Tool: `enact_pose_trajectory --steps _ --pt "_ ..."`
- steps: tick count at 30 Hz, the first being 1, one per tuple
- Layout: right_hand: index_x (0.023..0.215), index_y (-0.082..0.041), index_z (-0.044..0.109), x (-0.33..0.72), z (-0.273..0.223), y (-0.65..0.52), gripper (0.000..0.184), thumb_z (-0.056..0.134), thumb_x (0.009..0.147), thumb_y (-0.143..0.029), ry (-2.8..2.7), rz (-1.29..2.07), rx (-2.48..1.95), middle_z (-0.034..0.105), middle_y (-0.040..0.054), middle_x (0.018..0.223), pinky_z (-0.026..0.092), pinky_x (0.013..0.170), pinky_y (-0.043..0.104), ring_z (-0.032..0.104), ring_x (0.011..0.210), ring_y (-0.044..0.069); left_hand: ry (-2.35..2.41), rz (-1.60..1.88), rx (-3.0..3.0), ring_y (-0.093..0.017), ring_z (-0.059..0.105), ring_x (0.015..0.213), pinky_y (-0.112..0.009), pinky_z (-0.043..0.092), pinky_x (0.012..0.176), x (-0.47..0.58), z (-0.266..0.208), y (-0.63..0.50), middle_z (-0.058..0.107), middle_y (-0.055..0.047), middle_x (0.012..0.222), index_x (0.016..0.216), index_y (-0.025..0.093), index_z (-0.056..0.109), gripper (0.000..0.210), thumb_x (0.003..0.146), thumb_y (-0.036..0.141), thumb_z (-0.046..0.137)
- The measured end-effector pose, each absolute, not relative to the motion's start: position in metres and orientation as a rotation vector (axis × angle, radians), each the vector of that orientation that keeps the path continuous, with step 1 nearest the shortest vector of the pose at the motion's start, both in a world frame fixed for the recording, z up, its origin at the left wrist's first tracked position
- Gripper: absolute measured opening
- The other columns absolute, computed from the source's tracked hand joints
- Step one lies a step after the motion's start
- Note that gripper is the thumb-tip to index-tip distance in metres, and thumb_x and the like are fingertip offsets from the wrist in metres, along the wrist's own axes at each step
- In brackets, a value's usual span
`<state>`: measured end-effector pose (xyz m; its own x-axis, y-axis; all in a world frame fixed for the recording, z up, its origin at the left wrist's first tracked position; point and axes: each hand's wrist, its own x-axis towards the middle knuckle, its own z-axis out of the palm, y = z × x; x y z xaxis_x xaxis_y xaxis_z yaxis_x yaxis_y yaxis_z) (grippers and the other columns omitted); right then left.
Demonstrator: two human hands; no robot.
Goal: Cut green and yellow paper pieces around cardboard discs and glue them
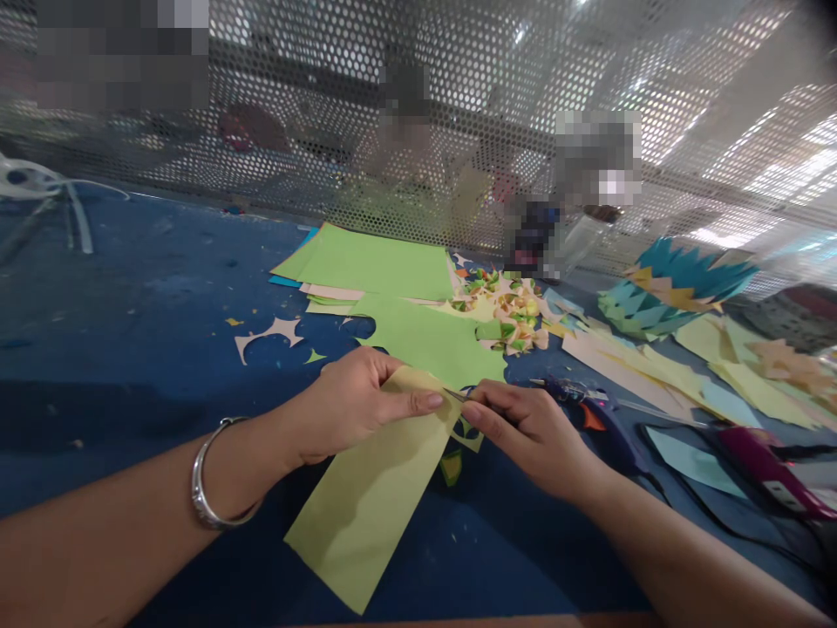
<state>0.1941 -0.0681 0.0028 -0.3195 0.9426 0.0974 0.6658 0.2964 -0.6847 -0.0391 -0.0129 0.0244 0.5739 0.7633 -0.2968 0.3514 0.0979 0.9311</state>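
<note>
My left hand (359, 401) is closed on the top end of a pale yellow paper strip (372, 501), thumb on top. The strip slants down toward the near table edge. My right hand (533, 436) pinches a thin pointed metal tool (456, 395). Its tip meets the strip's upper right edge beside my left thumb; most of the tool is hidden in the fingers, so its kind does not show. Just beyond my hands is a green paper sheet (425, 336) with rounded cut-outs. A small green and yellow paper piece (451, 468) lies right of the strip.
A stack of coloured paper (385, 262) and a heap of small folded paper pieces (513, 310) lie farther back. On the right are a glue gun (605, 419), a magenta power strip (775, 471), black cables, paper strips and a teal paper zigzag form (693, 275). A perforated metal panel (294, 113) borders the blue table.
</note>
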Motion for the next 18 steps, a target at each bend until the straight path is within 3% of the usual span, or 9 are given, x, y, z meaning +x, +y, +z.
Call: enact_pose_trajectory --steps 18 --pt "0.071 -0.019 0.052 0.1918 0.0041 -0.0688 0.041 0.047 0.101 -0.047 -2.094 0.748 -1.407 0.041 -0.0041 0.063 0.03 0.054 0.026 0.038 0.058 0.01 0.883 0.32 1.276 -0.011 0.057 0.051 -0.02 0.04 0.047 -0.0344 0.0257 -0.0166 0.067 -0.001 0.064 0.076 0.015 0.073 0.036 0.071 0.05 0.08"
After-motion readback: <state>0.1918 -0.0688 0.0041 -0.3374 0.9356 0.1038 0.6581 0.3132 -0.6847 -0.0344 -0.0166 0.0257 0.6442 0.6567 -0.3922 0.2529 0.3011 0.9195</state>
